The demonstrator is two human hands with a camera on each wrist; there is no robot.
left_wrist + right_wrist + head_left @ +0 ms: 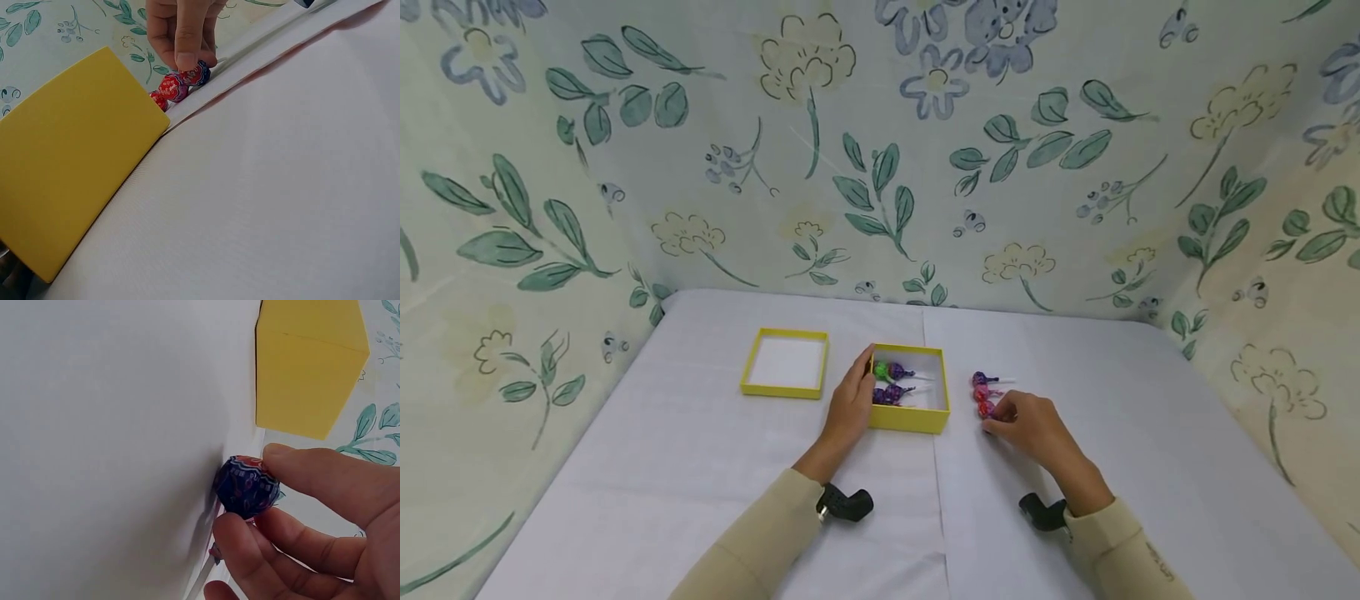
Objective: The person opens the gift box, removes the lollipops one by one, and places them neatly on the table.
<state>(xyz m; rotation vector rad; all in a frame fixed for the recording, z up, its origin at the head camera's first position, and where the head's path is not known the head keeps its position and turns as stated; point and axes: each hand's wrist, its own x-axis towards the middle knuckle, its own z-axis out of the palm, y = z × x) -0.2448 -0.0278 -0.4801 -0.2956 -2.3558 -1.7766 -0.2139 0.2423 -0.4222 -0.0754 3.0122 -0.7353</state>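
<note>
Your right hand [1033, 425] is narrowed, thumb and fingers pinching a blue-and-red wrapped lollipop [247, 487] right of the yellow box [906, 420]. Expect a light item with a hard head and a slick wrapper; grasp around the head, as the thin stick may bend. Its own stick cannot be made out. Your left hand [848, 400] lies with extended fingers against the box's left wall; its thumb is unclear. Right of the box, loose lollipops [980, 378] are partly covered by your right fingers. Inside the box, boxed lollipops [892, 393] are partly hidden at left. The shallow lid [781, 391] lies left of the box.
</note>
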